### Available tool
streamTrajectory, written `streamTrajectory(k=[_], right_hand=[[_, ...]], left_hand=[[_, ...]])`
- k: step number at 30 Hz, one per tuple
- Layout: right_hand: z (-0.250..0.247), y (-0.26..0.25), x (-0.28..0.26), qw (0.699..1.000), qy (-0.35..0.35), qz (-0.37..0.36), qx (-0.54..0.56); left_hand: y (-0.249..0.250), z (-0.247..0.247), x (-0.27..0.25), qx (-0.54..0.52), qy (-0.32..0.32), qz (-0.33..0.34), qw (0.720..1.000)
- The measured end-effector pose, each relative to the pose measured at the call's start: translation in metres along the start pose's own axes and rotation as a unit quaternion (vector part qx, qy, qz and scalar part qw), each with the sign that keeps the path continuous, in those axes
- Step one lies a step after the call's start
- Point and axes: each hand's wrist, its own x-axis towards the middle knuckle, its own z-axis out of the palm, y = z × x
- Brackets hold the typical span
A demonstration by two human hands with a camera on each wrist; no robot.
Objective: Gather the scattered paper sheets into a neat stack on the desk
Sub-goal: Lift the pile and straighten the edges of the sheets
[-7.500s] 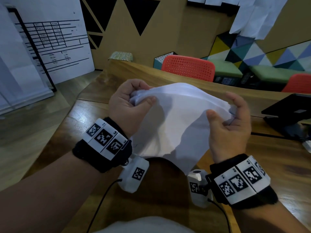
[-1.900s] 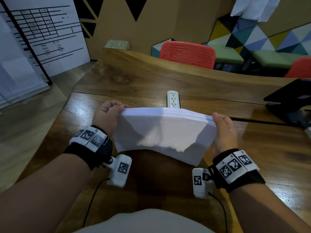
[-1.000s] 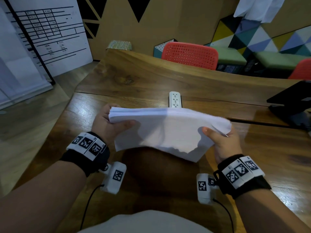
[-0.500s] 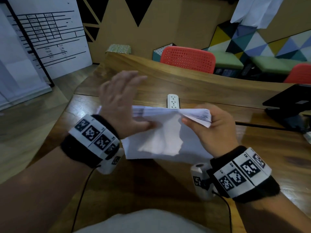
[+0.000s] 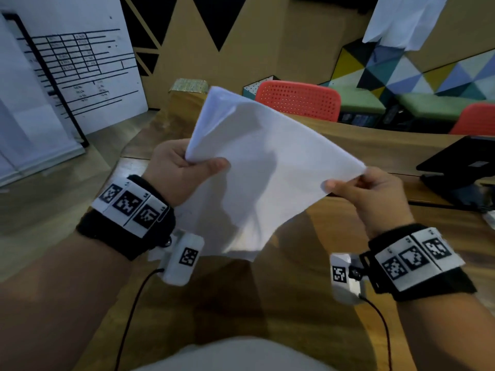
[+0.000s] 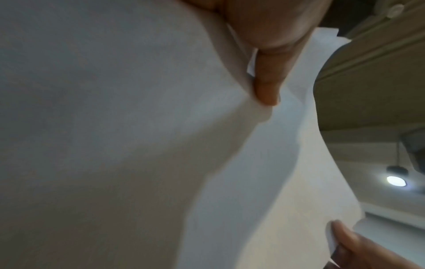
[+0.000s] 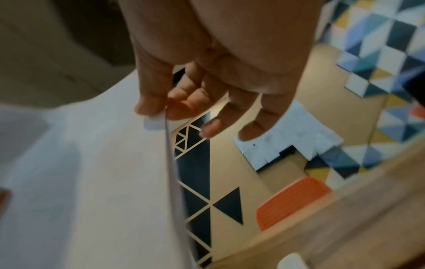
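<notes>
Head view: both hands hold the bundle of paper sheets (image 5: 265, 167) up in the air above the wooden table (image 5: 334, 223), tilted with one corner pointing up. Left hand (image 5: 174, 170) has its grip curled round the left edge, thumb on top. Right hand (image 5: 375, 194) pinches the right corner between thumb and fingers. No container shows.

Bundle of white paper sheets (image 5: 262, 167), gathered, tilted corner-up, bowed, held above wooden desk (image 5: 334, 236)
</notes>
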Motion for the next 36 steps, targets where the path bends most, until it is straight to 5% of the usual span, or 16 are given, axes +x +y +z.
streamTrajectory(k=[3,6,12,20,28,36], right_hand=[[0.007,-0.004,-0.004,0.982,-0.004,-0.046,0.184],[0.022,-0.008,-0.009,0.967,-0.011,-0.055,0.247],[0.039,0.014,-0.026,0.994,0.032,-0.005,0.104],[0.04,0.009,-0.019,0.991,0.089,-0.092,0.046],[0.036,0.012,-0.023,0.976,0.078,-0.203,-0.027],[0.028,0.01,-0.023,0.962,0.097,-0.234,-0.106]], left_hand=[[-0.006,0.005,-0.003,-0.09,0.021,-0.031,0.995],[-0.014,0.018,-0.012,-0.114,0.003,-0.045,0.992],[-0.035,0.027,-0.031,-0.012,-0.055,-0.096,0.994],[-0.026,0.036,-0.029,-0.02,0.039,-0.011,0.999],[-0.008,0.027,-0.014,-0.036,0.0,0.164,0.986],[-0.006,0.027,-0.019,-0.102,0.033,0.106,0.989]])
